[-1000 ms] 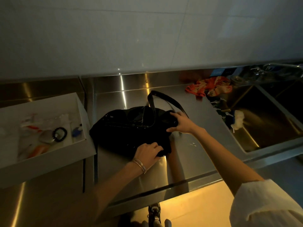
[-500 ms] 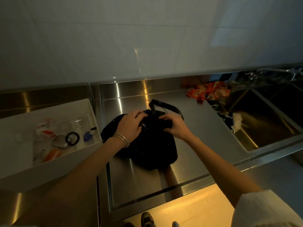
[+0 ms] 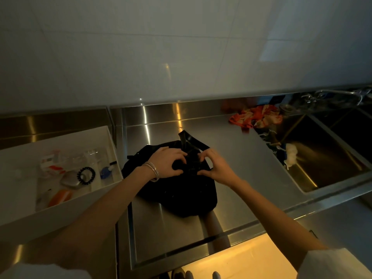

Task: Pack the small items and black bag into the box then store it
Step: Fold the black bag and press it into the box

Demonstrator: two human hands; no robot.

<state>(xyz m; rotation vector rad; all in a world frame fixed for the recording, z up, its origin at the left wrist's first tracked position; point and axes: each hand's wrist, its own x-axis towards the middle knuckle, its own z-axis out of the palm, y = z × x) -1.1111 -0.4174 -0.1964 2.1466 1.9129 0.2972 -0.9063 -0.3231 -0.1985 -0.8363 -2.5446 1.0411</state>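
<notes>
Well, the box point(image 3: 60, 215) holds small items point(image 3: 86, 175); black bag point(image 3: 181, 195) outside.

Both hands meet on top of the black bag point(image 3: 181, 190) lying on the steel counter point(image 3: 237, 162): the left hand point(image 3: 168, 165) and right hand point(image 3: 216, 168) pinch its folded strap. The white box point(image 3: 60, 206) of small items sits just left; an orange cloth point(image 3: 256, 115) lies beside the sink point(image 3: 330, 158)
</notes>
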